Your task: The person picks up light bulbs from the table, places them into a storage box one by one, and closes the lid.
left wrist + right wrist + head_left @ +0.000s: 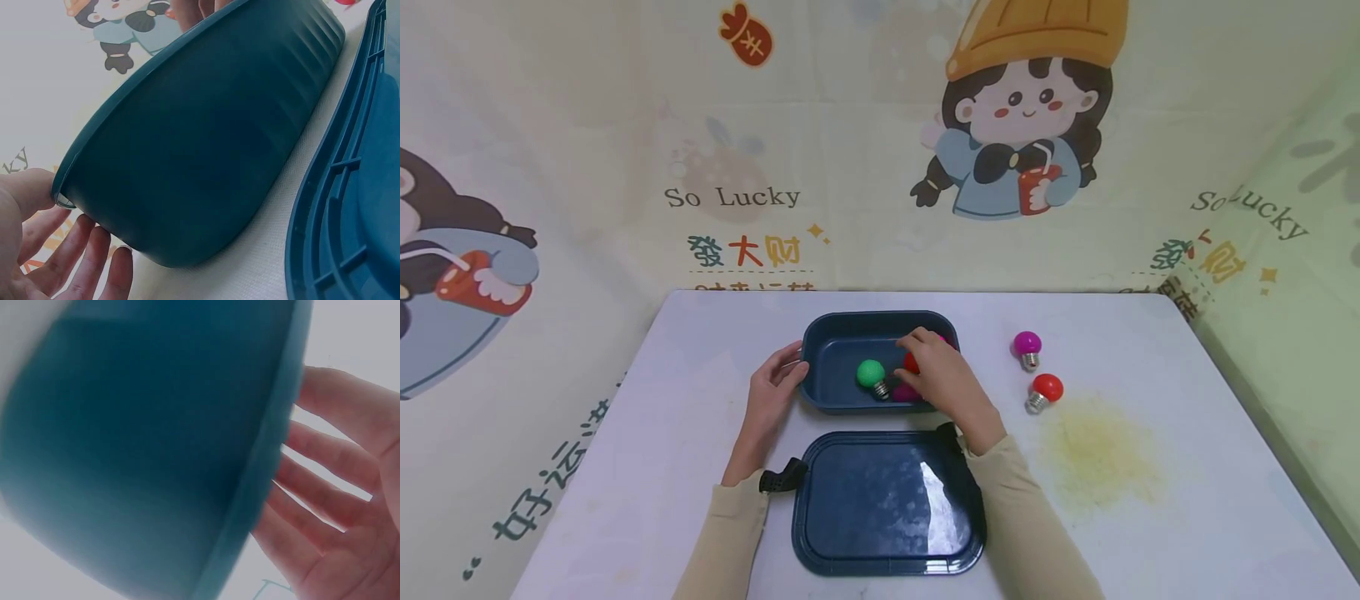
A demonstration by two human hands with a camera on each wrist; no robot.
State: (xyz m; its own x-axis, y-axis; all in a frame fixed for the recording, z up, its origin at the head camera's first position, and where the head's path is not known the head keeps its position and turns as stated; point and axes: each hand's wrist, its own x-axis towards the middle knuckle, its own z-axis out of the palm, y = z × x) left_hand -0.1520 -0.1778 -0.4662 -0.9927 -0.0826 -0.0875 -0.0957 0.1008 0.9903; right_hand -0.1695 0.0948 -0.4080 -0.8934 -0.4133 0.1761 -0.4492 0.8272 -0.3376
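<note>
A dark blue plastic box holds a green bulb with a metal screw base, a red bulb and magenta bulbs, one magenta bulb lying by the front wall. My left hand holds the box's left end, thumb at the rim and fingers against the outer wall. Over the right half of the box, my right hand reaches in with fingers apart, partly covering the red and magenta bulbs. From the right wrist, its fingers look loosely extended, their tips hidden behind the box rim.
A dark blue lid lies flat in front of the box, between the forearms. On the white table, right of the box, are a loose magenta bulb and a loose red bulb. A printed cloth hangs behind.
</note>
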